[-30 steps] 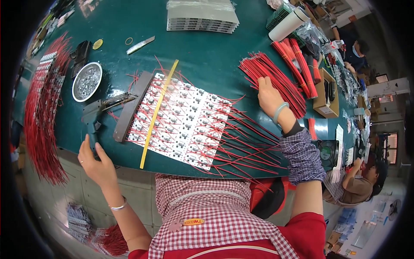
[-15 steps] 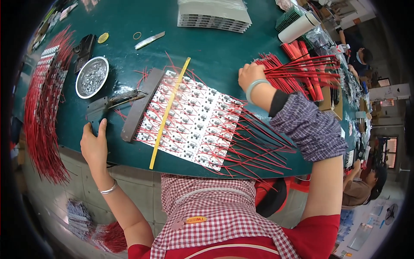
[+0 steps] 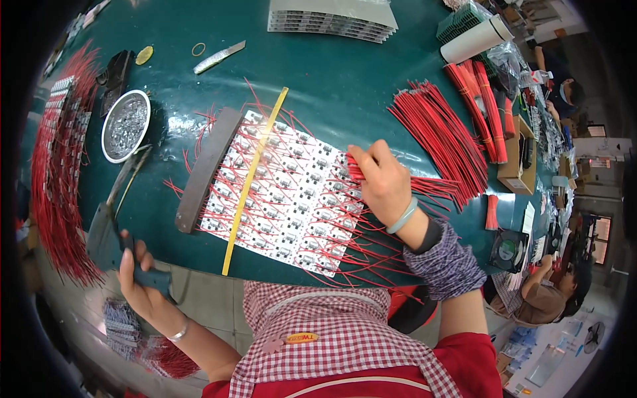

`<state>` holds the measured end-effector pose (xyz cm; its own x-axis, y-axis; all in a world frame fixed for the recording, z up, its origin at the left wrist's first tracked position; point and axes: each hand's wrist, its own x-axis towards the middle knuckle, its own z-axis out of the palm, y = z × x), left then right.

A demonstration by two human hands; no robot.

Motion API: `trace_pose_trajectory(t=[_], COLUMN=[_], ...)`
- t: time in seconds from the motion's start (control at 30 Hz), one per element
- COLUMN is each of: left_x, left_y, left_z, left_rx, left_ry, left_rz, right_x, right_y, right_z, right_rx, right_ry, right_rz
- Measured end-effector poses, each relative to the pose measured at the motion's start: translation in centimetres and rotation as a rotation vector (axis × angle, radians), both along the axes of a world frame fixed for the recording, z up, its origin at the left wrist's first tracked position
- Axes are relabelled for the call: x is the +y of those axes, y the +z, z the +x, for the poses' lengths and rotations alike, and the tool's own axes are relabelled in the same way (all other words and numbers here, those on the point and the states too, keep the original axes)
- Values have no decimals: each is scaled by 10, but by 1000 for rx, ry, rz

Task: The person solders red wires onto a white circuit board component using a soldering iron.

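Note:
My left hand (image 3: 136,275) is wrapped round a teal soldering gun (image 3: 103,232) just off the table's left front edge. The gun's thin tip points up to the rim of a white bowl (image 3: 107,149) filled with silvery bits. My right hand (image 3: 385,186) pinches a bunch of red wires (image 3: 431,186) over the right edge of a white circuit board panel (image 3: 285,212); their far ends trail right. Many red wires stick out of the panel. A yellow strip (image 3: 251,176) lies across it, and a grey bar (image 3: 211,169) rests along its left edge.
Loose red wires (image 3: 441,142) and tied bundles (image 3: 488,113) lie to the right, near a cardboard box (image 3: 519,166). Wired panels (image 3: 56,172) hang at the left. A stack of boards (image 3: 332,23) stands at the back. A co-worker (image 3: 551,285) sits at the right.
My left hand and the soldering gun have moved left, the tip going from the grey bar to the bowl. My right hand has come left from the wire pile to the panel with a wire bunch.

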<state>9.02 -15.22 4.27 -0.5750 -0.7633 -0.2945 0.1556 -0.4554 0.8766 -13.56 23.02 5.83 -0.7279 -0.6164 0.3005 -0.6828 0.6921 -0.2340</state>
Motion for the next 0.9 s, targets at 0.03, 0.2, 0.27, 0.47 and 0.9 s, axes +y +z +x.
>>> trace_pose_trajectory(t=[0.03,0.2,0.27,0.47,0.9], left_x=[17,94,126,162,171], left_y=[12,35,48,64,49], left_z=[5,-2,-12,-31,-60], left_rx=[207,212,84,-44,-378], left_ry=[5,-206,-295,-543,-619], left_rz=[246,287,101,-428,-354], right_x=[-2,-6,-12,-6,-9], right_y=[-5,-13,-13,-19,-17], right_z=[2,5,5,5,8], right_rx=[-27,-81,-21,1,-98], right_ry=[-10,-9,22,35,-6], right_rz=[-97,-187,-236,-193,-188])
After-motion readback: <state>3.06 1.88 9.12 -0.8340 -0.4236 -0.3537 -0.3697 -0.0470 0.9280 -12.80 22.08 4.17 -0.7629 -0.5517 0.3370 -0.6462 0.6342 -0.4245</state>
